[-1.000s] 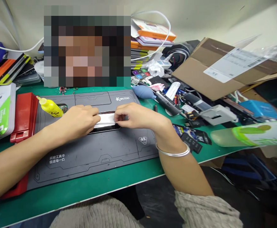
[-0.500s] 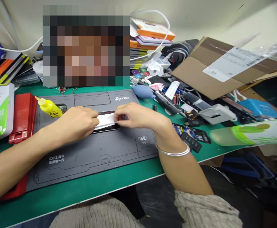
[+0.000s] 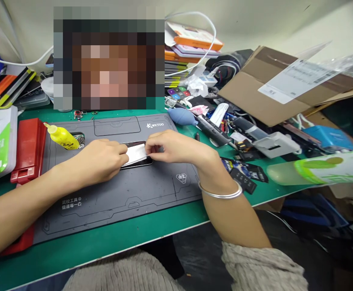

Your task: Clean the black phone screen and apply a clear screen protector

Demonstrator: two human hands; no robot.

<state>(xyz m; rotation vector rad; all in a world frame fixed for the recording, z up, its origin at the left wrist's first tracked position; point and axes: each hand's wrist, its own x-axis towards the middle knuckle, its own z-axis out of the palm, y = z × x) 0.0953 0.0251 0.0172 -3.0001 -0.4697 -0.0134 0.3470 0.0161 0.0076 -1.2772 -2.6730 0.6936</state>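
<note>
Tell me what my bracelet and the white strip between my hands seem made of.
Bracelet: probably polished metal, given its bright, silvery shine. White strip: perhaps paper or thin cloth, from its matte white surface; I can't tell which.

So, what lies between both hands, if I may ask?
In the head view, a white strip lies between the left hand and right hand, over a dark flat device.

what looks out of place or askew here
The white strip between the left hand and right hand looks askew: it slants against the edges of the dark device beneath. Right of the gray mat, small items lie jumbled. I see no clear spill.
</note>
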